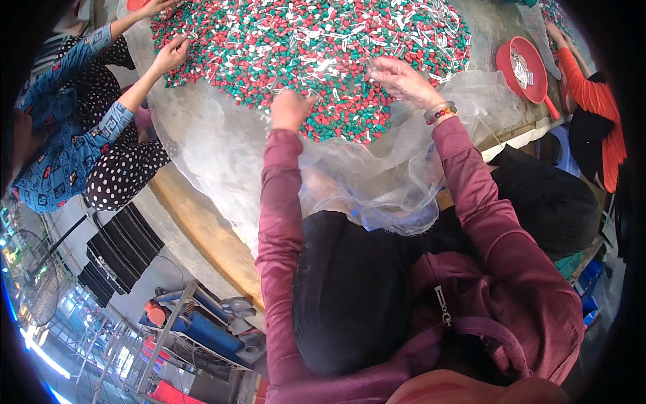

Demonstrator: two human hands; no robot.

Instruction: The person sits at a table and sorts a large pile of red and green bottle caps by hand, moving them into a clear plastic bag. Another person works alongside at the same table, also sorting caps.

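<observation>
A wide heap of small red, green and white pieces (pixel 350 101), with thin whitish strips mixed in, is spread over the table in front of me. My left hand (pixel 289 111) is at the heap's near edge, fingers curled in and thumb toward the right. Whatever it may hold is hidden. Farther right, my right hand (pixel 404 81), with a beaded bracelet (pixel 441 113) at the wrist, reaches over the pieces. Its thumb and fingertips are pinched together; what is between them is too small to name. Sheer white netting (pixel 397 161) lies under the heap and hangs toward my lap.
A red pan with a handle (pixel 522 71) holds whitish strips at the right. Another person's hands (pixel 171 54) work at the heap's left side. Someone in an orange sleeve (pixel 592 94) sits at the far right. A metal rack (pixel 168 337) stands at lower left.
</observation>
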